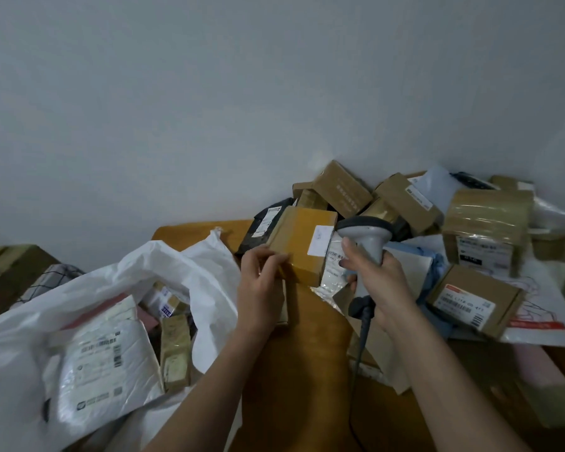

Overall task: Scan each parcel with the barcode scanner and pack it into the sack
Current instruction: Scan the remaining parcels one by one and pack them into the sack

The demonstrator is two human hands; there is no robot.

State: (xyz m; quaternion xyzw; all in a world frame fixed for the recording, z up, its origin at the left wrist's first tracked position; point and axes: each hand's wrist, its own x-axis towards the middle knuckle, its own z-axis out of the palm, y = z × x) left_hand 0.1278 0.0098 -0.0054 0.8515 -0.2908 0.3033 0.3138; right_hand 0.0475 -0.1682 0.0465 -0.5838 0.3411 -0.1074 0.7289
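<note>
The left hand (261, 275) grips the box (302, 244) mid-frame; the right hand (377, 282) grips the scanner (366, 239) just right; the sack (177, 272) lies lower left.

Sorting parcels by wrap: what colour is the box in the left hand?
Yellow-brown tape over the box, with a white label; head view.

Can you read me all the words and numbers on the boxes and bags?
Almost nothing is sharp enough to read.
Cardboard box at the right, white label: a line of big characters, too blurred to quote.
Taped yellow-brown box in the left hand: white sticker, mark unreadable.
White mailer in the sack: barcodes, print too small.
Brown box at the back: pale print, blurred.
Scanner in the right hand: no text.
</note>
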